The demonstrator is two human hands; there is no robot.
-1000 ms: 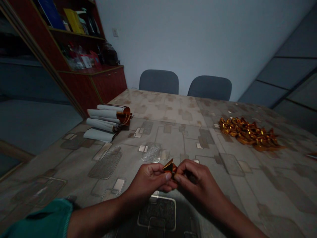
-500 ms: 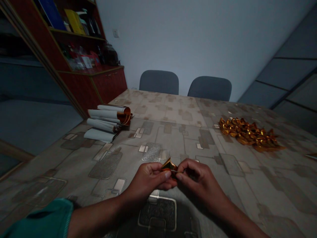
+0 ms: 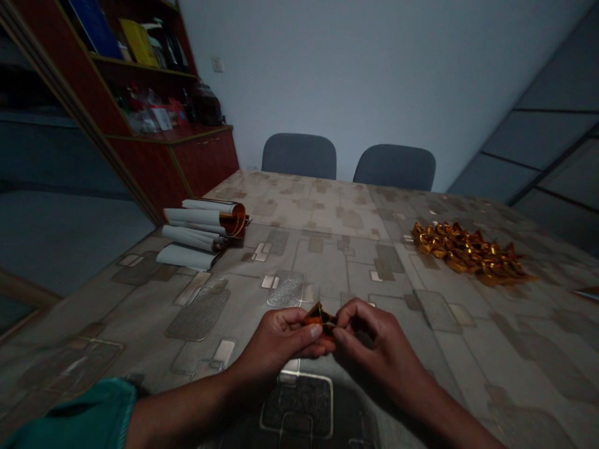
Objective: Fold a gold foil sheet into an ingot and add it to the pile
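Between my two hands is a small folded piece of shiny gold foil paper (image 3: 318, 313), with a pointed tip standing up. My left hand (image 3: 287, 333) grips its left side, thumb lying along the near edge and fingers beneath. With thumb and forefinger, my right hand (image 3: 367, 329) pinches the right end of the same piece. Both hands are just above the table's near part. At the right, a cluster of similar folded gold foil pieces (image 3: 468, 252) sits on the patterned tablecloth (image 3: 327, 249).
Curled stacks of gold-and-white paper sheets (image 3: 191, 234) lie at the left. A flat gold scrap (image 3: 587, 293) is at the right edge. Two grey chairs (image 3: 299, 154) stand at the far side, near a red cabinet (image 3: 206, 159).
The foil piece has been tilted or reshaped slightly, so its upright point looks lower and narrower. Both hands keep nearly the same grip. The whole view shifts a little.
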